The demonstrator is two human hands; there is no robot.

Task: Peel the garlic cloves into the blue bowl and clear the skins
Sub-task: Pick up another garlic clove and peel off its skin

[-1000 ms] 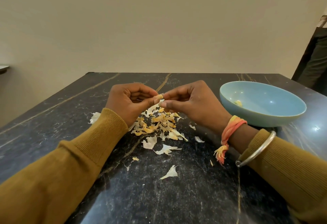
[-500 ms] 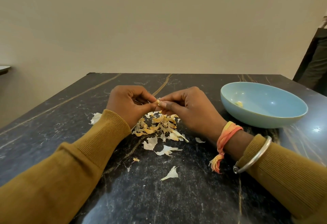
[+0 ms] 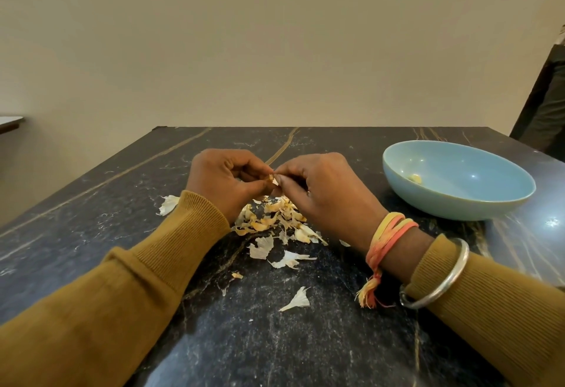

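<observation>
Dark veined stone makes up the table [image 3: 91, 233], which runs out to a plain beige wall [image 3: 275, 50], and you work near its middle. Your left hand [image 3: 223, 181] pinches a garlic clove [image 3: 272, 178] between thumb and curled fingers, just above the heap of skins [image 3: 275, 221], so whatever comes off should drop onto the pile rather than scatter. Your right hand [image 3: 321, 191] meets it fingertip to fingertip, thumb and forefinger nipping the clove's papery end. The clove is mostly hidden between your fingers, so I cannot tell how much skin is left on it. The blue bowl [image 3: 458, 200] sits to your right, near the skins but apart from them, which likely keeps peeled garlic clean; one pale peeled clove [image 3: 415, 178] lies in it. Several loose flakes [image 3: 298, 299] lie nearer you, and one lies beside your left cuff [image 3: 198, 218]; clearing up will mean gathering those too.
</observation>
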